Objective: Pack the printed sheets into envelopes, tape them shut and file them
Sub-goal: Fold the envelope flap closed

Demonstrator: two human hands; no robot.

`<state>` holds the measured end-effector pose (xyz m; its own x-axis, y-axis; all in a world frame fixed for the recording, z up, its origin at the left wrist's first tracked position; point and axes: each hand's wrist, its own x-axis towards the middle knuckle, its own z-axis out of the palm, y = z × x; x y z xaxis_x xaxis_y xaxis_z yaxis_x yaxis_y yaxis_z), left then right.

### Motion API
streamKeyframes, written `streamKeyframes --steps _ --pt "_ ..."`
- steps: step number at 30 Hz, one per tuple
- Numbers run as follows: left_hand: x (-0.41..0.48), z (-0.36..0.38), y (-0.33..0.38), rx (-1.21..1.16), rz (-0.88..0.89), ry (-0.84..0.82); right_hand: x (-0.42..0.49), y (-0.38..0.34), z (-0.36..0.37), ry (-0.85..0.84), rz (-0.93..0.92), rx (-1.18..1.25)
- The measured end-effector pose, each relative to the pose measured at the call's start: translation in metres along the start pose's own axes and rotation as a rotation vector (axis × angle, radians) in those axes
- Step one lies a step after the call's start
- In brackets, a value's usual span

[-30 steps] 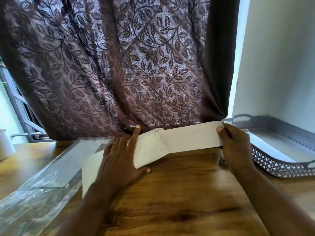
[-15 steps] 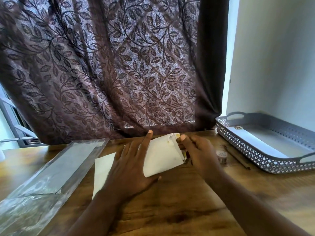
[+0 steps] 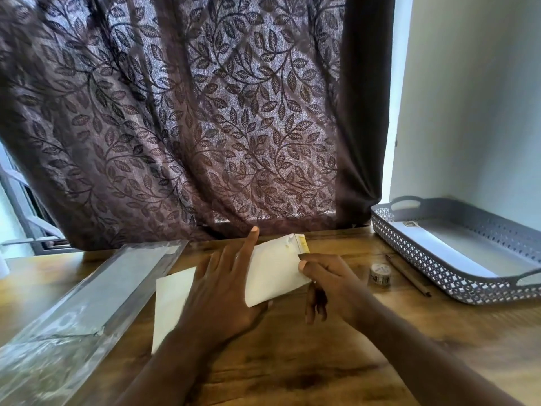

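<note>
A white envelope (image 3: 272, 271) lies on the wooden table (image 3: 292, 361), its far end showing a yellow strip. My left hand (image 3: 222, 291) rests flat on it with fingers spread, pressing it down. My right hand (image 3: 325, 276) pinches the envelope's right edge between thumb and fingers. A small roll of tape (image 3: 380, 274) stands on the table right of my right hand. A grey perforated tray (image 3: 456, 268) at the right holds a white envelope (image 3: 433, 244) with a stamp-like mark.
A clear plastic sleeve (image 3: 87, 300) lies along the left of the table. A thin brown pencil (image 3: 408, 275) lies between the tape roll and the tray. A dark leaf-patterned curtain (image 3: 190, 127) hangs behind the table's far edge.
The long white sheet held up by my right hand a second ago has gone into the envelope. My right hand moved left to the envelope's right edge. My left hand stayed pressed on it.
</note>
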<state>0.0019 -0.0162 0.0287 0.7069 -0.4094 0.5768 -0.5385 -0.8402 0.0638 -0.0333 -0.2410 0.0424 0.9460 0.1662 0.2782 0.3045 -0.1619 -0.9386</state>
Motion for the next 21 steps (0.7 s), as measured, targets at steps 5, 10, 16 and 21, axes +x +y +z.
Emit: streamKeyframes --steps 5,10,16,21 --pt "0.0 -0.003 0.001 0.012 -0.005 0.0 0.0 -0.005 -0.009 0.06 -0.057 -0.005" --pt "0.001 -0.001 0.004 0.015 0.031 -0.013 -0.001 -0.002 -0.007 -0.029 -0.005 -0.029" --pt "0.001 -0.001 0.003 0.022 -0.011 -0.063 0.003 -0.002 -0.01 0.096 -0.044 -0.076" --pt "0.003 -0.004 0.006 0.005 -0.092 -0.077 0.01 0.003 -0.01 0.46 -0.038 0.165"
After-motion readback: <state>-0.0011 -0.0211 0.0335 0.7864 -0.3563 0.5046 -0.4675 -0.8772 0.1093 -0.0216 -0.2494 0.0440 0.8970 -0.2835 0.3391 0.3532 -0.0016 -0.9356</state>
